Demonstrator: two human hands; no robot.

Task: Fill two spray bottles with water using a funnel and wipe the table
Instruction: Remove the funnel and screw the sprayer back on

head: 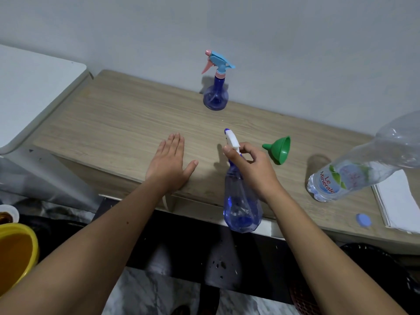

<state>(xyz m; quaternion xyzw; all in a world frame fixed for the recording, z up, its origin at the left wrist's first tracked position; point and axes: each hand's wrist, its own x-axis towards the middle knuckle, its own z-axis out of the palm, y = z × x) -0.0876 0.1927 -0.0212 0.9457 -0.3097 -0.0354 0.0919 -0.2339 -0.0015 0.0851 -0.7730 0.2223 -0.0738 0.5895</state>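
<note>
My right hand (252,169) grips the neck and white trigger head of a clear blue spray bottle (241,208), held upright over the table's front edge. My left hand (169,163) lies flat, fingers straight, on the wooden table (118,123). A second blue spray bottle (215,92) with a light-blue and pink trigger head stands near the wall. To the right of my right hand, a green funnel (280,149) lies on its side. A large clear water bottle (354,169) stands at the right, uncapped, with its blue cap (363,220) on the table nearby.
Folded white cloth or paper (400,201) lies at the table's right end. A white appliance (29,87) stands left of the table. A yellow basin (16,253) sits on the floor at lower left. A grey wall runs behind the table.
</note>
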